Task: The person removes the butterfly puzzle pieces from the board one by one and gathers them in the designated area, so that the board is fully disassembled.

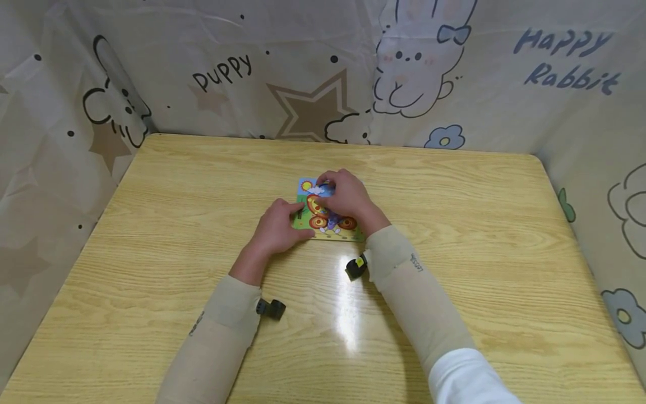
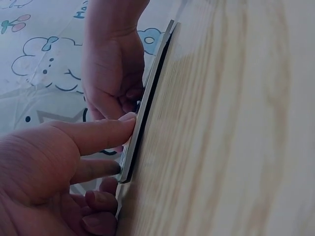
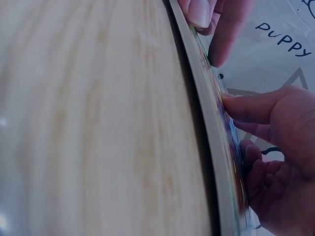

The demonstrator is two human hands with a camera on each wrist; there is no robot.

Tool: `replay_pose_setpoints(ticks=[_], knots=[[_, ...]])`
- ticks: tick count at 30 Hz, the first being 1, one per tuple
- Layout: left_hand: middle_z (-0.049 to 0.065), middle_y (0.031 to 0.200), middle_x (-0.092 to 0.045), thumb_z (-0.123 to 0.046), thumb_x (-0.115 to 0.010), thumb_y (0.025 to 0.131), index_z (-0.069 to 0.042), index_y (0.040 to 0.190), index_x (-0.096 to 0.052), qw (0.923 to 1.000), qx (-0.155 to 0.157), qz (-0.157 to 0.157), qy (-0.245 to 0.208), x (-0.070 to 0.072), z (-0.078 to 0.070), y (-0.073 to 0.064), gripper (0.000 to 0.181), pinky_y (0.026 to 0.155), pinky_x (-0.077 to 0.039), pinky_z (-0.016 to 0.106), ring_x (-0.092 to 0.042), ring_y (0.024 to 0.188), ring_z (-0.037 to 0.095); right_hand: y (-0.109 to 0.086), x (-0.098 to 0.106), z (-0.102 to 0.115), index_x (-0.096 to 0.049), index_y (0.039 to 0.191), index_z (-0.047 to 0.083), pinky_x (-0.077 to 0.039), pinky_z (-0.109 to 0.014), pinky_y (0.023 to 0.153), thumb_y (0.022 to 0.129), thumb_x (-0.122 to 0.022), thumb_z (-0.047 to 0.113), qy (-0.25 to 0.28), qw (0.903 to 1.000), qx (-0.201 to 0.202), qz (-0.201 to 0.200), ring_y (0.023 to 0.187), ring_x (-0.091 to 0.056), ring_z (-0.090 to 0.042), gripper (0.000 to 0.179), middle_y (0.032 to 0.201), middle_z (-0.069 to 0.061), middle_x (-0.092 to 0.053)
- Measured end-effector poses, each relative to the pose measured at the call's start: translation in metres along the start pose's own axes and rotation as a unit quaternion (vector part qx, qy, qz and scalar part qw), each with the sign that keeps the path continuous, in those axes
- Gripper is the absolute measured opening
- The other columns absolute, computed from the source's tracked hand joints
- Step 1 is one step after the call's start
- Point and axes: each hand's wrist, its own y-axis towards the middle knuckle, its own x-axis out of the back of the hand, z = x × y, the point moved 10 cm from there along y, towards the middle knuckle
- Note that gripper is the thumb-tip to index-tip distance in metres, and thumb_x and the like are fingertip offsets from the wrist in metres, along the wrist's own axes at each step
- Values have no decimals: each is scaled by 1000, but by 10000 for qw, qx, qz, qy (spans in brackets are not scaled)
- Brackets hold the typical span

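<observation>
A small picture board (image 1: 335,235) with a butterfly, a sun and clouds lies on the table, like a child's puzzle. My left hand (image 1: 278,227) is at its near left corner, with thumb and forefinger extended against the edges. The left wrist view shows that thumb (image 2: 125,120) touching the board's rim, with other fingers curled below. Over the upper right of the picture is my right hand (image 1: 348,193), fingers bent and thumb on the butterfly's wing. Its palm hides part of the picture; I cannot tell whether a piece is between its fingers.
The wood-grain table (image 1: 479,224) reaches around the board on all sides. A printed cloth (image 1: 313,62) with cartoon animals and stars hangs behind and beside it. Small black cameras (image 1: 272,309) are strapped at both wrists, over beige sleeves.
</observation>
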Motion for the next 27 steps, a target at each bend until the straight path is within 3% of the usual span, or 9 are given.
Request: replay_pose_setpoints(ticks=[7,14,18,27], knots=[[17,114,-57,-30,-83,83,-1,144,-53,9999,-57,34,-138,1,3,1,74,90,-43,45,-53,100,30,1,-1,1,-67,122,16,-43,-42,89,87,-78,34,64,9998,-148,97,102,-52,-24,40,114,-9,-56],[7,89,-55,-27,-84,82,-5,142,-57,9991,-22,-23,-432,2,9,2,69,73,-39,38,-50,81,24,1,-3,1,-65,123,16,-43,-42,88,88,-78,33,101,9988,-443,190,100,-51,-25,42,117,-10,-53],[5,82,-52,-26,-84,82,-6,141,-59,9988,-55,-38,-489,1,10,3,68,70,-37,36,-47,74,22,1,-4,0,-64,124,17,-43,-42,89,88,-78,33,52,9980,-588,210,101,-51,-25,42,119,-10,-53],[5,89,-56,-30,-86,79,-10,141,-60,9989,137,-26,-450,4,13,2,70,74,-39,38,-50,82,23,3,-6,-1,-63,124,17,-44,-43,88,88,-78,32,67,9977,-646,198,103,-52,-24,42,120,-8,-55]])
